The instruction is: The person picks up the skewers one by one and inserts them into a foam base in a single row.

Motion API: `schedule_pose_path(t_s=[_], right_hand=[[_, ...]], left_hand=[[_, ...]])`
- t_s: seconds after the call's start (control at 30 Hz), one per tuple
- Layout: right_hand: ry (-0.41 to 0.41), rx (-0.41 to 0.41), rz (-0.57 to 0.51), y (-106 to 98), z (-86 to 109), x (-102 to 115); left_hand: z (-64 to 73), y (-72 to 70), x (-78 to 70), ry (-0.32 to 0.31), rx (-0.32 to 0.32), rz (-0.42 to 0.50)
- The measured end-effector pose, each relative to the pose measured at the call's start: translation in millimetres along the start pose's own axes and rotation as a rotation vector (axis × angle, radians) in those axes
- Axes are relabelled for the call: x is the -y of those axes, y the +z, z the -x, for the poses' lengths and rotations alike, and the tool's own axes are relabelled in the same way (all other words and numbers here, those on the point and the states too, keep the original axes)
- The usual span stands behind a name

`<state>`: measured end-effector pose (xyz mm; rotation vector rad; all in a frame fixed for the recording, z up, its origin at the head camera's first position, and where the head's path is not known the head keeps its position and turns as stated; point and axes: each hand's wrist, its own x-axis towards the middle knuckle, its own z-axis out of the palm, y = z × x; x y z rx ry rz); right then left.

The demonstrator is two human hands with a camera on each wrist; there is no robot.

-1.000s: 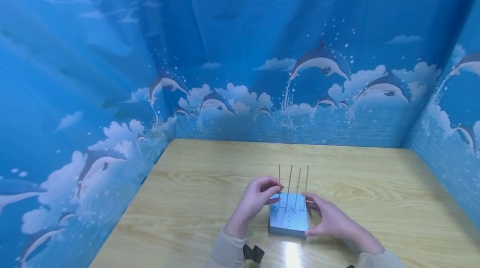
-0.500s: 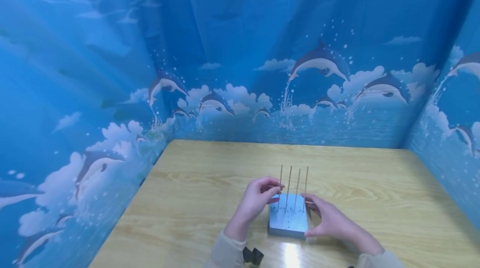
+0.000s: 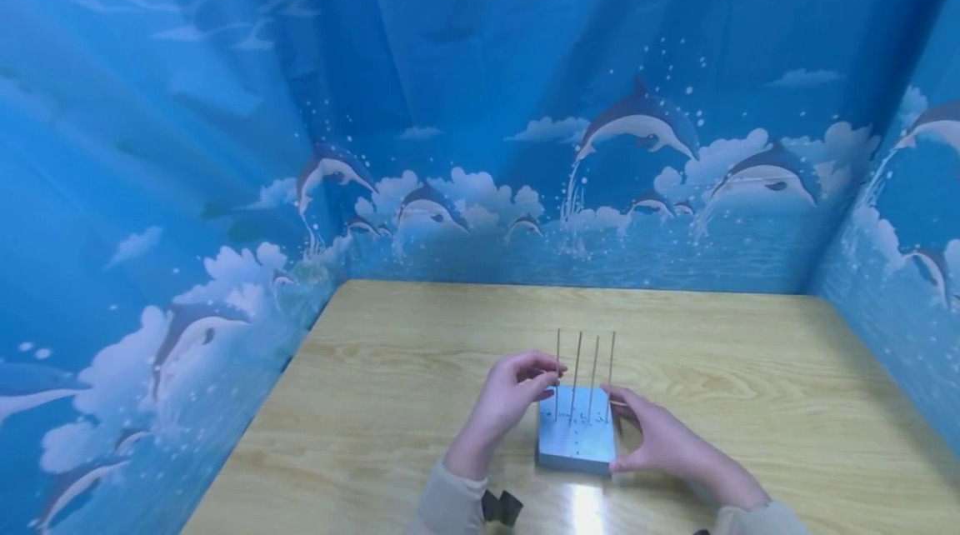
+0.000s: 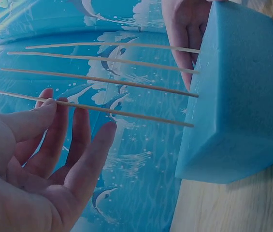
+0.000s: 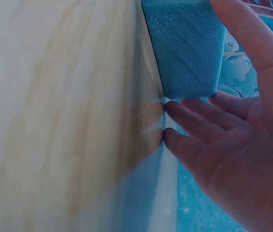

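Observation:
A light-blue foam block with small holes in its top lies on the table. Several thin wooden sticks stand upright in it, in a row from left to right. At the leftmost stick, my left hand pinches the shaft between thumb and index finger, partway up. The other fingers of that hand are spread below, closer to the block. My right hand holds the block's right side, thumb at the near corner and fingers at the far end. In the right wrist view, these fingertips touch the block's end close to the tabletop.
The wood-grain table extends around the block. Blue curtains printed with dolphins and clouds hang behind the table and along both sides. A small black object is at the left sleeve.
The top of the leftmost stick leaned slightly right half a second ago and is now back to the left. My left hand has shifted a touch left; the right hand and block stay put.

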<state>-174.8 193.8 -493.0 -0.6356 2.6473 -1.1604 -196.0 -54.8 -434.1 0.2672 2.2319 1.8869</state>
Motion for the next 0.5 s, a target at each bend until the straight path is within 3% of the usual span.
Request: schedule_pose_path(t_s=[0.2, 0.37, 0.5], right_hand=[[0.013, 0.019, 0.045, -2.4, 1.5, 3.2], [0.057, 0.038, 0.06, -3.5, 4.0, 4.5], [0.03, 0.039, 0.072, -10.3, 9.0, 5.7]], left_hand=[[-1.2, -0.7, -2.0, 0.056, -0.011, -0.097], [1.1, -3.6, -2.0, 0.06, -0.024, -0.159], [4.3, -11.2, -2.9, 0.078, -0.056, -0.231]])
